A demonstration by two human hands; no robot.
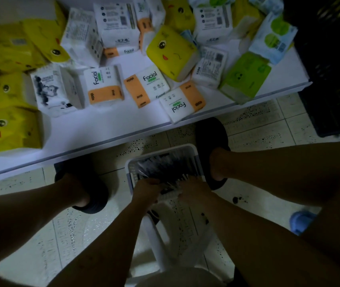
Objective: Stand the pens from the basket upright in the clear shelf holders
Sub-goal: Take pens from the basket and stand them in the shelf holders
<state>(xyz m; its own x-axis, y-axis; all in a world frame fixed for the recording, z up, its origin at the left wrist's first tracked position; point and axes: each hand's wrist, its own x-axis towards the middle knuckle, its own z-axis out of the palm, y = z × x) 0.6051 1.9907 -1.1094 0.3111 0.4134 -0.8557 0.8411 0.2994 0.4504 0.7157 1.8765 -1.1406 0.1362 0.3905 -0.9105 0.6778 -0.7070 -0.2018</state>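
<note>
A white plastic basket (194, 156) sits on the tiled floor between my feet, filled with several dark pens (165, 164) with white caps. My left hand (146, 190) reaches into the near side of the basket and its fingers curl round a bunch of pens. My right hand (192, 188) is beside it, also curled on pens at the basket's near edge. The scene is dim and the exact grip is blurred. No clear shelf holders are in view.
A low white shelf (102, 129) ahead carries several tissue packs (105, 88) in yellow, orange-white and green. A black crate (330, 69) stands at the right. A white stool (165, 245) is under me. My feet in dark slippers (210, 137) flank the basket.
</note>
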